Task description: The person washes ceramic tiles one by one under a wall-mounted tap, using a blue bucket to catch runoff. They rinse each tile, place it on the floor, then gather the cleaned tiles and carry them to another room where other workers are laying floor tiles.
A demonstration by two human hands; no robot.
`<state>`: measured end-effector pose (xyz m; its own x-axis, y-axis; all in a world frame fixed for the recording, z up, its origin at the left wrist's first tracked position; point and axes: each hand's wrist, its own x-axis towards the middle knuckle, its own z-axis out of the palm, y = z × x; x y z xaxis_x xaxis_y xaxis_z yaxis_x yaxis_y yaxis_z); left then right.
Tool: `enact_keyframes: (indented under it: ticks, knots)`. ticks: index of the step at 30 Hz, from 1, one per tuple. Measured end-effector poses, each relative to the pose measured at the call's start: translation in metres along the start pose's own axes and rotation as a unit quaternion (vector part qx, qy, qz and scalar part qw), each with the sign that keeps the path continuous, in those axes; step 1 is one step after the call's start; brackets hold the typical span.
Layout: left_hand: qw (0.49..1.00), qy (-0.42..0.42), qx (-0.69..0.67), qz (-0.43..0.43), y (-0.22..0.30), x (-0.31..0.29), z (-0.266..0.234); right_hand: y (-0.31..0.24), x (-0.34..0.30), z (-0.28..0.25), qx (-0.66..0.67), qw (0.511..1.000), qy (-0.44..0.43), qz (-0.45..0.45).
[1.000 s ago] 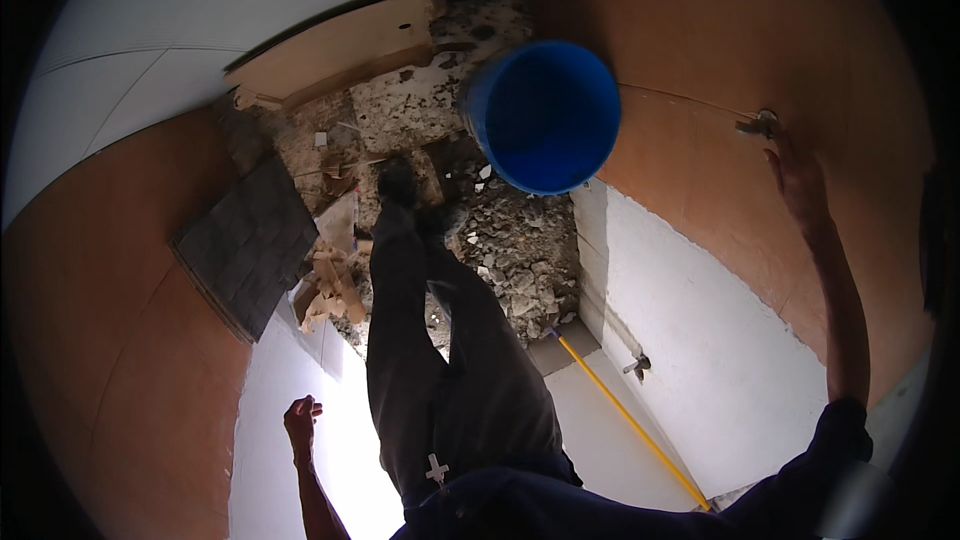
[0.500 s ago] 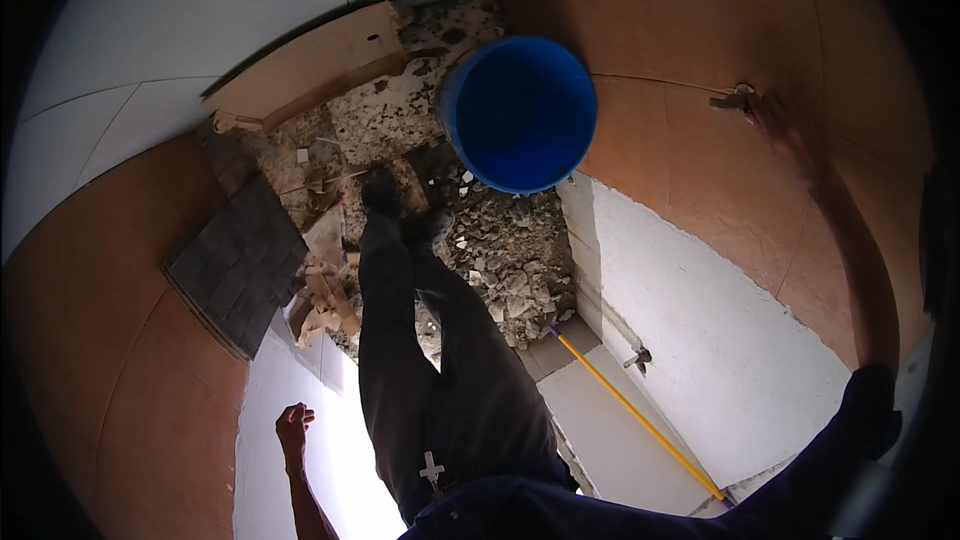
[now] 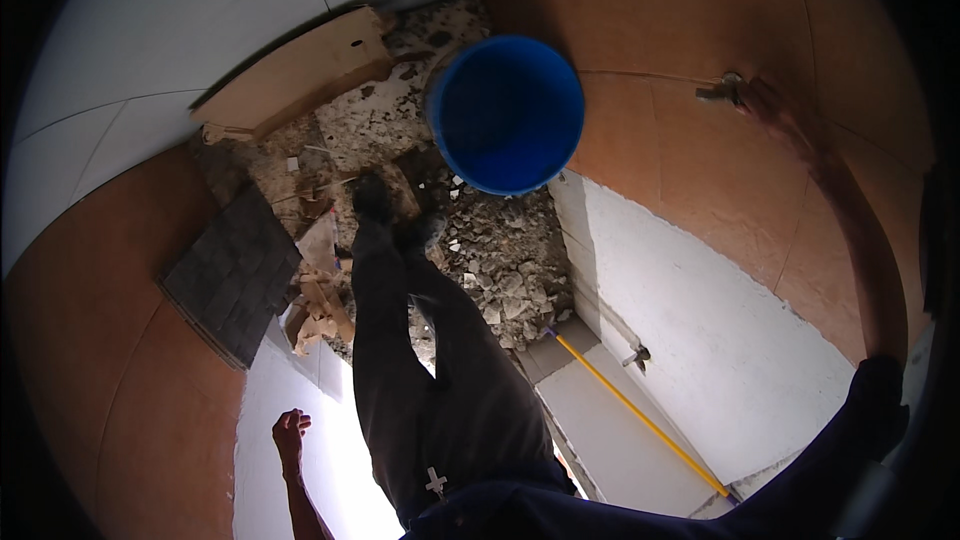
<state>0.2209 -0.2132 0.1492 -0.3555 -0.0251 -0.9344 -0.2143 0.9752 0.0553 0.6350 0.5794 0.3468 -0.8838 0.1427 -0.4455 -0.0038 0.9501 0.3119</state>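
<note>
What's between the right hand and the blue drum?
In the head view: the metal wall tap, right at the right hand, then bare brown wall tile to the blue drum.

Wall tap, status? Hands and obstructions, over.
Right hand at tap on brown wall, grip unclear. Left hand half-curled, no object visible. Blue bucket and rubble nearby, neither covering tap.

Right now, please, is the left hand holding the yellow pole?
No, the left hand is well apart from the yellow pole.
</note>
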Motion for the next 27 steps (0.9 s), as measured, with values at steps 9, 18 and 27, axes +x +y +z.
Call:
enact_keyframes:
  ticks: [9, 18, 27]
  knots:
    - [0.999, -0.03, -0.021, 0.003, 0.011, 0.012, 0.006, -0.005, -0.012, 0.001, 0.041, 0.995, -0.045, 0.077]
    - [0.999, -0.022, 0.009, 0.026, 0.029, 0.001, 0.0, -0.046, 0.01, 0.006, 0.377, 0.782, -0.097, 0.487]
    - [0.999, -0.021, -0.007, 0.029, 0.047, 0.007, -0.01, -0.027, -0.018, 0.066, 0.514, 0.675, 0.022, 0.528]
